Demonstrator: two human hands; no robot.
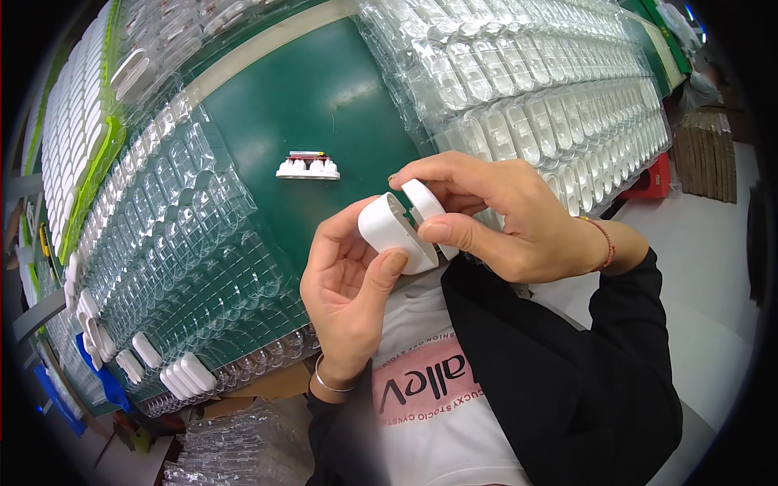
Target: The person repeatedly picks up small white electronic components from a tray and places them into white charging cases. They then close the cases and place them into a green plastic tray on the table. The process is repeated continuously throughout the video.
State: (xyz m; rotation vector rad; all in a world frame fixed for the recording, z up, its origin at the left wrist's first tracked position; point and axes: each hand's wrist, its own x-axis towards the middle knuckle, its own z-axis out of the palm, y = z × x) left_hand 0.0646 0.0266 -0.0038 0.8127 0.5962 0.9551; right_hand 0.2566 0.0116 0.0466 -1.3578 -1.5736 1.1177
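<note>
My left hand [344, 287] is closed around a white rounded plastic shell [391, 233], its thumb along the near side. A smaller white cap [423, 201] is pinched between the thumb and fingers of my right hand [519, 219]. The cap sits tilted at the shell's open end, with a narrow dark gap between the two; whether they touch inside I cannot tell. Beyond my hands, on the green tabletop [324, 89], lies a small white part [308, 168] with a reddish strip and a thin piece with a yellow tip on top.
Clear plastic blister trays [178, 219] cover the left of the table. Stacked trays with white shells [519, 121] fill the right. Several white cases [188, 375] stand at the near left edge. A yellow-green-edged tray [101, 150] of white pieces is far left. Brown cardboard [707, 154] is stacked at right.
</note>
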